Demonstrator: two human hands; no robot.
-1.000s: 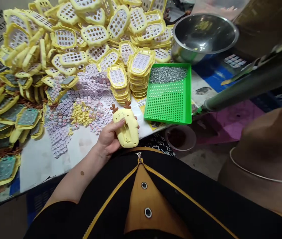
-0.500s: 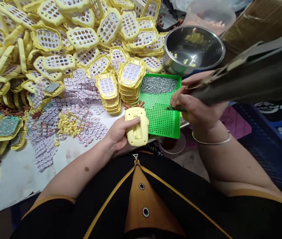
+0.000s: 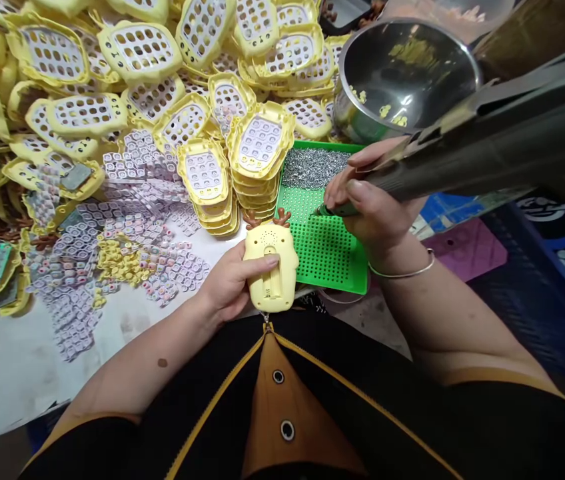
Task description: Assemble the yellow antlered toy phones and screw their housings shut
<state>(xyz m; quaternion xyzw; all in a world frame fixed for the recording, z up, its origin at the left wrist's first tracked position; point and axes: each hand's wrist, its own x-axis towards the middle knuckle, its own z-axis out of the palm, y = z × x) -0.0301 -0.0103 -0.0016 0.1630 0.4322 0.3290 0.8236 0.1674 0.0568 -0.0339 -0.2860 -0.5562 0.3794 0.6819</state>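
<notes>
Cluttered bench [image 3: 7, 383] here: left hand [image 3: 230, 280] clasps the yellow casing [image 3: 285, 277] by its near edge, thumb across, likely for steadiness; right hand [image 3: 380, 210] grips a dark tool [image 3: 477, 157] over the green tray [image 3: 330, 250].

Hands [image 3: 227, 280] [image 3: 380, 217] hold a tool [image 3: 462, 160] and yellow casing [image 3: 273, 280].

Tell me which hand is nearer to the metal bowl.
Right. The right hand holds a dark tool on the near side of the metal bowl. The left hand, gripping a yellow casing, is farther away, down and left in the picture.
</notes>
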